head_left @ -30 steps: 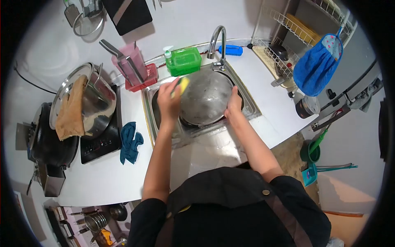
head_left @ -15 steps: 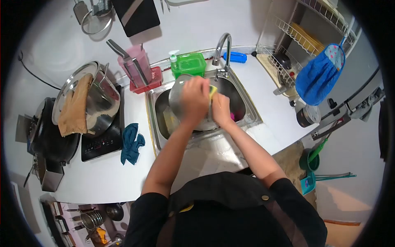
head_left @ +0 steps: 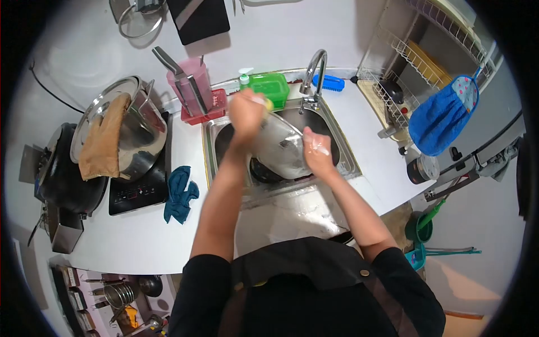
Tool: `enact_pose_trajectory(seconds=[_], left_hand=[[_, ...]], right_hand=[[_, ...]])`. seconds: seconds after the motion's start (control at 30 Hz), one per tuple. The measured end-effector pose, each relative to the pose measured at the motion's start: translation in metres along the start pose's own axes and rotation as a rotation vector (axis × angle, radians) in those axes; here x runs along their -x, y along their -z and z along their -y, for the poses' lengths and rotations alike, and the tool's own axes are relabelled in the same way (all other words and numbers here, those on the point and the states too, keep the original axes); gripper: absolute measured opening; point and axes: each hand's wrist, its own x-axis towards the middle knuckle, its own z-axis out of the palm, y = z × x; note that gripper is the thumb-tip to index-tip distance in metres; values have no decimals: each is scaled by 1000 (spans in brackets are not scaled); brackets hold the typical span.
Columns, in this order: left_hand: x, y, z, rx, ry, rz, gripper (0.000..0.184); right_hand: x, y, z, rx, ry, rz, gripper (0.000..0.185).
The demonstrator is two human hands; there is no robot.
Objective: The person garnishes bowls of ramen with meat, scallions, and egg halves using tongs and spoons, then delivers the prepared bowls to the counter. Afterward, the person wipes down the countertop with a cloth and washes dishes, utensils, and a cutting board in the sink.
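Over the steel sink (head_left: 351, 163), a round, see-through lid (head_left: 279, 149) with a metal rim is held tilted. My right hand (head_left: 319, 150), with suds on it, grips the lid's right edge. At the lid's upper left, my left hand (head_left: 247, 115) is blurred by motion and closed around a yellow sponge (head_left: 269, 105), of which only a part shows. A dark pan (head_left: 264, 172) lies in the sink beneath the lid. Behind the hands stand the curved faucet (head_left: 317, 73) and a green container (head_left: 273, 89) with a pump bottle (head_left: 245, 77).
On the left are a pink utensil holder (head_left: 193, 84), a red tray (head_left: 216, 106), a dark teal cloth (head_left: 179, 194), a steel pot (head_left: 140, 135) and a black cooktop (head_left: 138, 194). To the right are a blue brush (head_left: 329, 83), a dish rack (head_left: 384, 109) and a hanging blue mitt (head_left: 443, 121).
The lid has swung from upright to a flatter tilt since half a second ago. My left hand has moved left with the sponge, my right hand slightly right. The camera view has shifted a little.
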Motion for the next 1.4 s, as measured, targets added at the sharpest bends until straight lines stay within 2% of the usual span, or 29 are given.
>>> enact_pose_trajectory(seconds=[0.03, 0.07, 0.1, 0.13, 0.2, 0.23, 0.27, 0.33, 0.37, 0.47, 0.53, 0.6, 0.67, 0.7, 0.8, 0.87, 0.93, 1.0, 1.03, 1.07, 1.1, 1.13, 1.17, 1.2, 1.27, 1.3, 1.4], left_hand=[[-12, 5, 10, -26, 60, 6, 23], [-17, -4, 41, 2, 61, 51, 27], [-21, -19, 87, -50, 27, 138, 28], [-20, -30, 118, -104, -6, 230, 29], [-1, -24, 117, 513, 798, 563, 37], [9, -25, 124, 524, 749, 687, 42], [14, -14, 107, 413, 818, 801, 36], [39, -43, 148, 189, 732, 808, 40], [48, -49, 159, 183, 684, 948, 49], [89, -93, 191, 166, 447, 1099, 53], [108, -98, 159, 107, 472, 1237, 56], [143, -119, 175, -363, 72, 1138, 56], [148, -110, 142, -472, -3, 1078, 55], [147, -113, 132, -497, 70, 1133, 52], [142, -111, 118, -386, 43, 1127, 50], [125, -97, 101, -333, 16, 986, 45], [115, -88, 102, -224, 6, 848, 41], [107, -82, 116, -66, 9, 711, 38], [101, -68, 99, -50, 119, 771, 37], [101, -54, 79, -12, -36, 826, 40], [109, -42, 57, -98, -59, 843, 33], [117, -37, 56, 78, -288, 795, 23], [126, -27, 50, 158, -260, 797, 22], [132, -20, 44, 245, -228, 796, 22], [124, -12, 64, 85, -294, 867, 19], [118, -11, 76, 9, -328, 899, 17], [92, -20, 107, -307, -609, 575, 24]], right_hand=[[-1, 14, 1, 67, 52, -9, 35], [-6, 28, -4, 216, 264, -67, 36], [-11, 51, 5, 303, 211, -15, 37], [-17, 72, 22, 135, 157, -72, 42], [-28, 116, 21, 413, 144, -107, 49], [-29, 134, 26, 555, 268, -154, 49], [-27, 147, 24, 671, 340, -122, 50], [-17, 163, -5, 833, 459, 11, 47], [-11, 166, -22, 868, 506, 37, 46], [11, 170, -75, 939, 626, 103, 43], [21, 170, -99, 939, 679, 132, 42], [28, 172, -105, 957, 594, 194, 36], [24, 164, -86, 924, 489, 182, 33], [19, 160, -72, 883, 489, 146, 32], [21, 113, -68, 662, 395, -108, 27], [30, 59, -68, 77, -161, -83, 18], [30, 9, -100, -170, -585, 78, 36], [18, -29, -92, -415, -1048, -38, 61], [10, -37, -90, -552, -1329, 72, 78], [3, -40, -88, -888, -1438, 144, 69], [5, -49, -94, -945, -1382, 131, 64], [8, -57, -104, -1000, -1328, 118, 58], [5, -53, -116, -972, -1347, 84, 49], [2, -43, -123, -1022, -1323, 170, 45], [3, -30, -103, -1037, -1164, 99, 42], [-1, -25, -82, -1003, -1157, 27, 38], [-1, -16, -69, -832, -934, 192, 39]])
